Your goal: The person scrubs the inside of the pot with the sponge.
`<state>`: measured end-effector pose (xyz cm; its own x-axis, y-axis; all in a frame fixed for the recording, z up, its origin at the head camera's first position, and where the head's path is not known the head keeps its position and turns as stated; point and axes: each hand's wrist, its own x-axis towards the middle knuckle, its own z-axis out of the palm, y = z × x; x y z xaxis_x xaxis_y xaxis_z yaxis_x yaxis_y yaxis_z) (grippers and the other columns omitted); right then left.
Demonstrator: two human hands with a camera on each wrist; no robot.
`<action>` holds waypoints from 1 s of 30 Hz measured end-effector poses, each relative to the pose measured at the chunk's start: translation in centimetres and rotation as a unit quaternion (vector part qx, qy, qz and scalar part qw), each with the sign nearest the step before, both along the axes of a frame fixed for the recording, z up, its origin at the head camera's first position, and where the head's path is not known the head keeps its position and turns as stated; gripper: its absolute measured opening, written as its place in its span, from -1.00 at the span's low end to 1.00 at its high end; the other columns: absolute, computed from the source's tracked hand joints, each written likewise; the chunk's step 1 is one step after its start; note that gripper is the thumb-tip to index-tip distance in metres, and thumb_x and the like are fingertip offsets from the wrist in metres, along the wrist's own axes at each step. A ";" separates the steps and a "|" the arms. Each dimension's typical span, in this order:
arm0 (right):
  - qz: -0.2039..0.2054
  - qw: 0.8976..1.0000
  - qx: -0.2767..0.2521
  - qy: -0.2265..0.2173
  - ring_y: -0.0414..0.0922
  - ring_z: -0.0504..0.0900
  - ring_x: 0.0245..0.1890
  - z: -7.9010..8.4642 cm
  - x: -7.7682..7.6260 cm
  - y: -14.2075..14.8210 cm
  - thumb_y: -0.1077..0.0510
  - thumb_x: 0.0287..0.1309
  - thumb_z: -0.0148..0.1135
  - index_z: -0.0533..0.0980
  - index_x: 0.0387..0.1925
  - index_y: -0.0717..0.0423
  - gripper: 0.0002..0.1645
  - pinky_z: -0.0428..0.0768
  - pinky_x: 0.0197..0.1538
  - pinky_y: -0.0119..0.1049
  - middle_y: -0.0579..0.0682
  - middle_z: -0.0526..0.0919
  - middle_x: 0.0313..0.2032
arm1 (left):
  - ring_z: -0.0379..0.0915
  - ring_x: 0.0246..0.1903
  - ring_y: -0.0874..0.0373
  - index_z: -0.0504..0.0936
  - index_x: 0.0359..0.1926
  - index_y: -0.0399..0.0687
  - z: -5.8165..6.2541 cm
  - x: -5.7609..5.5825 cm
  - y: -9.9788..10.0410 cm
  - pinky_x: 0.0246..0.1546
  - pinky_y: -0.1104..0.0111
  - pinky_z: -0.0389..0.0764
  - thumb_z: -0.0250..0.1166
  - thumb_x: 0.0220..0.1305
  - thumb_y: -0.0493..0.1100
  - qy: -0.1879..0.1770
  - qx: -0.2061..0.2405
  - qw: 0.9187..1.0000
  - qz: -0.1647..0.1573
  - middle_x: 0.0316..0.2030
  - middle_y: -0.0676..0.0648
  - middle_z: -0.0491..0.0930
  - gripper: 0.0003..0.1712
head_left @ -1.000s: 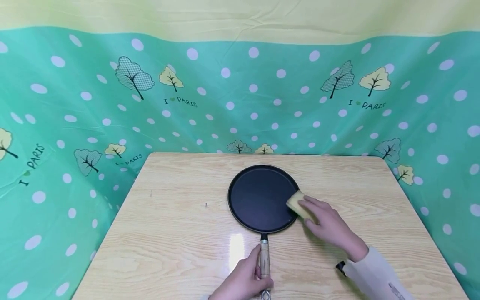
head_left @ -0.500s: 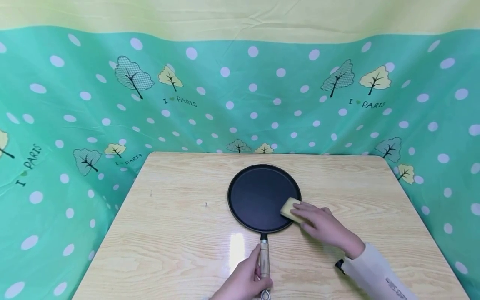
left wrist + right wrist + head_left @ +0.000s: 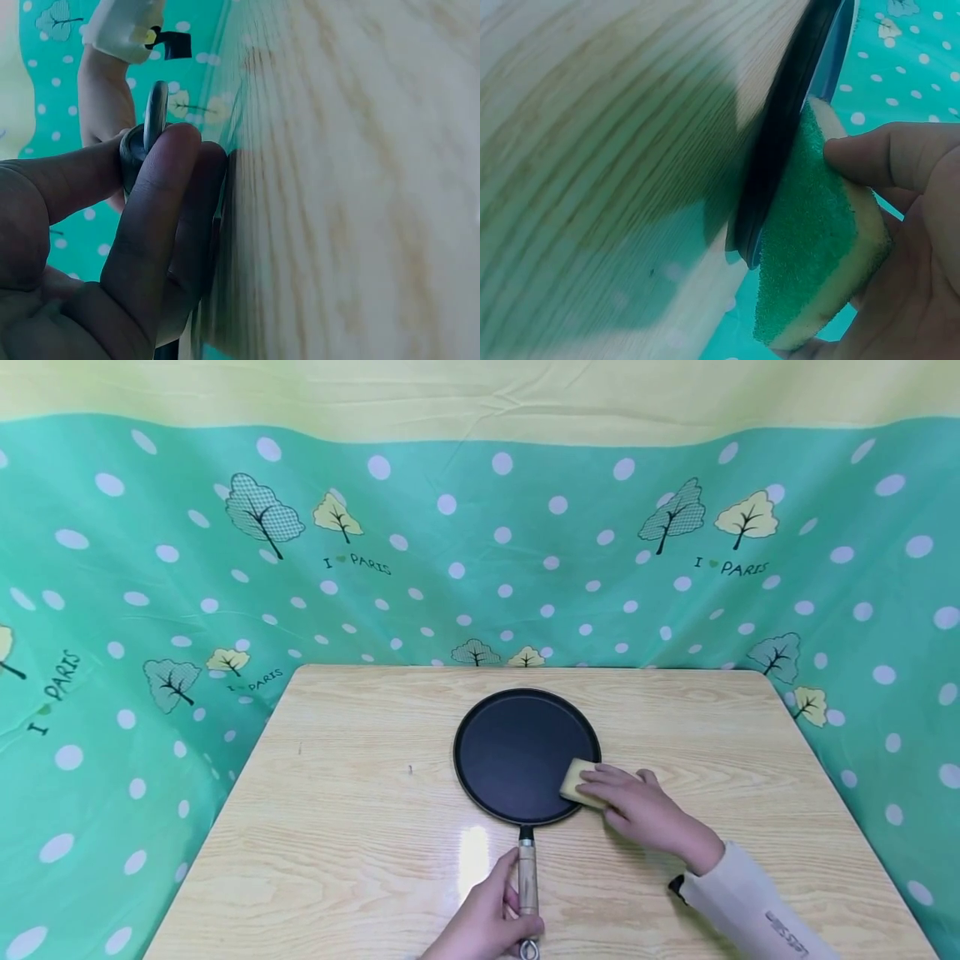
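Moved over the past second: the sponge (image 3: 574,780) and the right hand (image 3: 643,807) pinching it, shifted a little inward and handleward along the pan's right side; the pan (image 3: 517,752) itself holds its place on my head feed.

Listed largest first:

Cloth, green, dotted, tree-printed (image 3: 450,543): hung behind and beside the pan.

Desk, pale wood grain (image 3: 337,843): beneath the pan.

Pan, round, black, shallow-rimmed: lying flat, wooden handle (image 3: 527,864) towards the wearer.

Hands, two, well apart. Left: clamped round the end of the pan's handle. Right: thumb and fingers gripping the sponge, beyond the pan's right rim.

Sponge, yellow, green scouring face (image 3: 810,225): across the pan's near-right rim, part over the cooking surface, part overhanging; I see the green face turned down.

Metal ring (image 3: 529,950): at the pan's handle end.

Risks, as I judge them: a hard push on the overhanging sponge could tip or swivel the pan if the left grip slackens; the sponge could slip off the rim onto the desk; the scouring face could scratch the dark surface.
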<state>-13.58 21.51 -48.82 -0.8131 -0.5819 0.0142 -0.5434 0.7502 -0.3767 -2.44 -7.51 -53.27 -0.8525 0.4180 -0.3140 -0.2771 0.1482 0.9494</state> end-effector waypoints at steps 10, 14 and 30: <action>0.011 1.000 -0.016 -0.019 0.20 0.40 0.46 -0.3 0.1 -0.4 0.37 0.35 0.26 0.61 0.32 -0.01 -0.44 0.34 0.25 0.57 0.06 0.55 0.39 | 0.59 -0.55 0.18 0.03 0.63 -0.26 -0.1 -0.1 -0.1 -0.54 0.36 0.81 0.51 0.22 -0.36 -0.023 0.024 0.999 0.009 -0.29 -0.14 0.47 0.11; 0.017 0.999 -0.022 -0.029 0.18 0.41 0.46 -0.3 0.0 -0.5 0.37 0.37 0.23 0.61 0.32 -0.02 -0.45 0.32 0.27 0.60 0.05 0.56 0.38 | 0.59 -0.55 0.19 0.01 0.63 -0.28 -0.1 -0.2 -0.1 -0.54 0.37 0.81 0.51 0.22 -0.35 -0.020 0.029 0.999 0.005 -0.28 -0.15 0.48 0.12; 0.036 0.996 -0.056 -0.059 0.19 0.44 0.43 -0.2 0.3 -1.5 0.40 0.35 0.17 0.64 0.27 -0.06 -0.45 0.36 0.23 0.47 0.01 0.60 0.34 | 0.63 -0.44 0.13 0.12 0.58 -0.42 0.5 -0.5 -0.1 -0.49 0.33 0.83 0.56 0.11 -0.37 -0.008 0.007 1.000 0.011 -0.13 -0.19 0.45 0.11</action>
<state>-13.26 19.98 -49.04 -0.7688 -0.6394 -0.0121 -0.5413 0.6606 -0.5201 -2.96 -7.56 -52.80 -0.8565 0.4042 -0.3210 -0.2945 0.1280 0.9470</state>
